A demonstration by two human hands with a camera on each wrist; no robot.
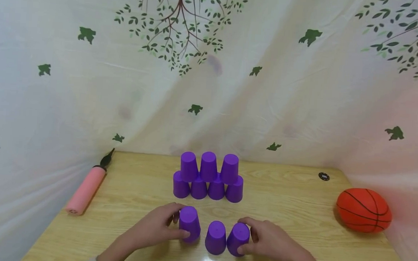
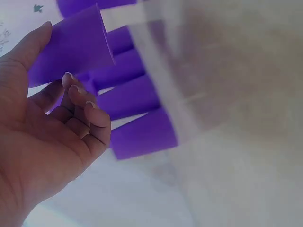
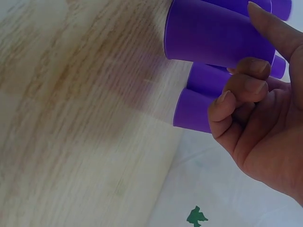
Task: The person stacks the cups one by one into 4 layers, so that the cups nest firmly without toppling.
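In the head view my left hand holds an upside-down purple cup between thumb and fingers; it seems slightly off the tabletop. The left wrist view also has this cup in the grip, the other fingers curled loosely beneath. My right hand pinches another upside-down purple cup by its sides, seen too as the near cup in the right wrist view. Between them stands a third cup, close beside the right one. Behind, a row of several upturned cups bears three more cups on top.
A pink hand pump with a black nozzle lies at the table's left edge. On the right sits a red-orange basketball, with a black round chip farther back. A pale leaf-printed curtain hangs behind the wooden table.
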